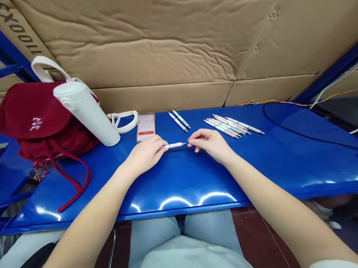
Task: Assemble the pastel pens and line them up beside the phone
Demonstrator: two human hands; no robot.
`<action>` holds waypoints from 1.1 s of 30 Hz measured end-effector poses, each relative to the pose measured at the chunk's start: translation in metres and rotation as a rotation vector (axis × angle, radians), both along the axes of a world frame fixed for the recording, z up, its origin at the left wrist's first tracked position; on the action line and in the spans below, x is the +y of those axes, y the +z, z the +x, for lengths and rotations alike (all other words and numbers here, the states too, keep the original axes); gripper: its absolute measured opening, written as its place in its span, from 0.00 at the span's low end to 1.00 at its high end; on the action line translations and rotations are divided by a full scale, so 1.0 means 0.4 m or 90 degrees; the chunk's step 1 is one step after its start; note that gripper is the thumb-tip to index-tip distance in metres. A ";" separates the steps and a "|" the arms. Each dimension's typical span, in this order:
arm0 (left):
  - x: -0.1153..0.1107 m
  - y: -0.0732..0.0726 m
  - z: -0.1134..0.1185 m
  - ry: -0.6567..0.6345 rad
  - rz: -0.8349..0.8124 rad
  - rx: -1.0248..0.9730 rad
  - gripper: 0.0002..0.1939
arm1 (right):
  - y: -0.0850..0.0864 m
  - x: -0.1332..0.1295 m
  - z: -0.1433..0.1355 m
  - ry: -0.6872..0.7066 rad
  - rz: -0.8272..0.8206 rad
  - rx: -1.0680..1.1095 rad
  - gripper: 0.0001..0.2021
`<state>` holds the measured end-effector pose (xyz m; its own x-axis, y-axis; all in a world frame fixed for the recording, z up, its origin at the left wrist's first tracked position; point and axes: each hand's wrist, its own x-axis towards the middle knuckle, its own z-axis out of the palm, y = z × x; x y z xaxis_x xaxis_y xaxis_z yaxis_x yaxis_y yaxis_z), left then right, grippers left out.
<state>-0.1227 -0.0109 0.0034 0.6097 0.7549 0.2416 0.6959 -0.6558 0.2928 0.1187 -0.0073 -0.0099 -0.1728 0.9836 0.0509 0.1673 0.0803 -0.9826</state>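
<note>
My left hand (147, 153) is closed around the rear of a pink and white pen (176, 145), which lies level just above the table and points right. A thin dark tip shows at the pen's front end. Just past that tip, my right hand (211, 144) pinches thumb and forefinger together; a tiny piece may be between them, too small to name. Behind my right hand is a group of several pink, white and green pens (231, 125). A pink pen (177, 122) and a green pen (181, 119) lie side by side farther back.
A phone (146, 127) lies behind my left hand on the blue table (175, 182). To the left, a white bottle (86, 115) leans against a dark red bag (34, 117) with a hanging strap. A black cable (305, 135) crosses the right side; cardboard (162, 43) stands behind.
</note>
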 end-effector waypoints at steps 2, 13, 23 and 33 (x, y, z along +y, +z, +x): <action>0.001 -0.001 -0.001 0.003 -0.001 -0.001 0.15 | 0.000 0.000 -0.001 0.003 -0.020 0.026 0.10; 0.000 -0.001 0.000 0.008 -0.003 -0.003 0.14 | 0.000 -0.002 -0.008 0.013 -0.077 0.079 0.08; 0.003 -0.008 -0.002 -0.002 0.001 -0.004 0.14 | -0.006 -0.003 -0.016 0.019 -0.061 0.099 0.11; -0.001 -0.006 0.001 -0.001 0.015 -0.005 0.14 | -0.010 -0.009 -0.028 -0.007 0.018 0.032 0.08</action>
<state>-0.1221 -0.0112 0.0008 0.6093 0.7477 0.2640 0.6922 -0.6639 0.2831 0.1073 -0.0111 -0.0141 -0.1585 0.9834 0.0878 0.1190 0.1073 -0.9871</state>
